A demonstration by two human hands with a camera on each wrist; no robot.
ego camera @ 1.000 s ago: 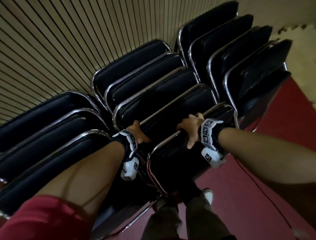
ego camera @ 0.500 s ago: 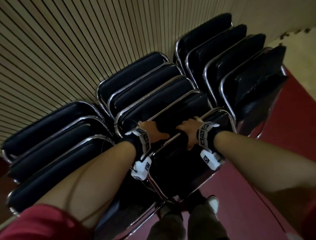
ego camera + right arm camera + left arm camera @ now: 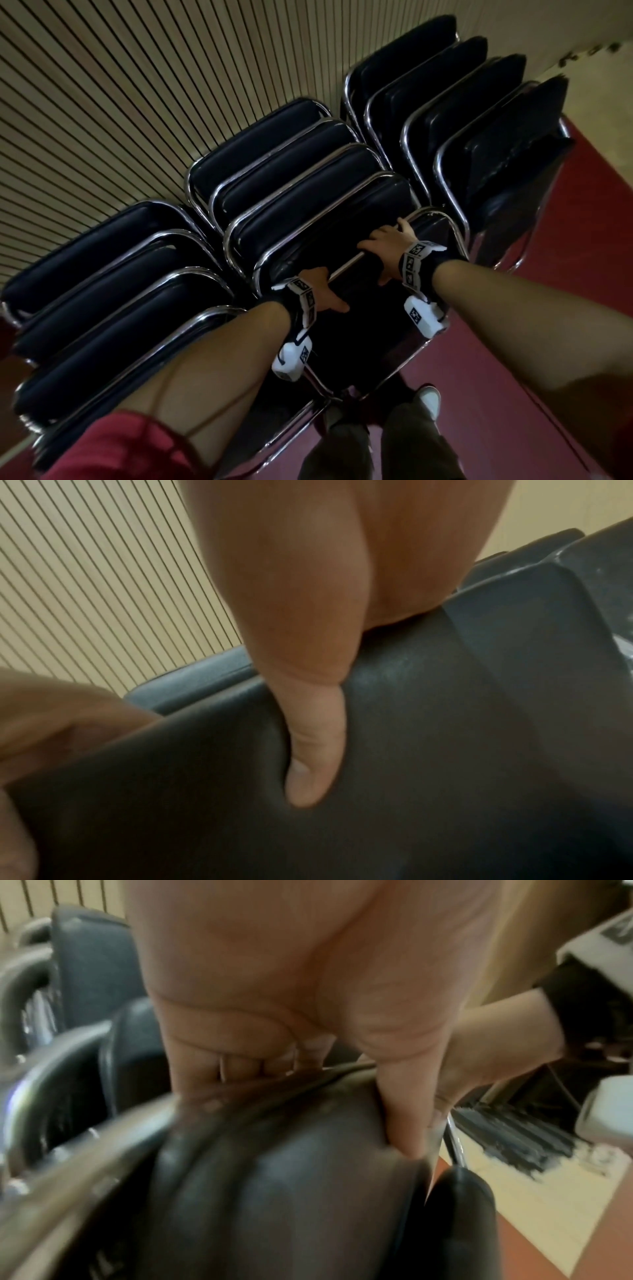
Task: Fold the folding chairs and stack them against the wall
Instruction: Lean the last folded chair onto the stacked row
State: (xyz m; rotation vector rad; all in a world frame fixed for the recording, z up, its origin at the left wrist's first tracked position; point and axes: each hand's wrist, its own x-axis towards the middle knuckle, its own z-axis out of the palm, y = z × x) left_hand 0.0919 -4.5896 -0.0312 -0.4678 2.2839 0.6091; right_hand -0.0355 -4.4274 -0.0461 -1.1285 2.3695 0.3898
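Since the earlier frame, both hands are sitting further along the top rail and the front chair (image 3: pixel 346 318) is standing closer in against the middle stack (image 3: pixel 291 192). I am watching the left hand (image 3: pixel 320 291) gripping the chrome rail (image 3: pixel 346 269) — in the left wrist view its fingers (image 3: pixel 260 1066) are curling over the rail while the thumb (image 3: pixel 407 1112) is pressing into the black padding. My right hand (image 3: pixel 388 243) is holding the same rail further right, fingers wrapping over it, and the thumb (image 3: pixel 315 764) is digging into the cushion. This chair is folded and leaning frontmost in the middle stack, touching the one behind it. Two more stacks are flanking it — left stack (image 3: pixel 102 281) and right stack (image 3: pixel 455 113) — all leaning on the slatted wall (image 3: pixel 137 85). Red floor (image 3: pixel 513 377) is showing below, with a shoe (image 3: pixel 428 401) beside the chair's legs.
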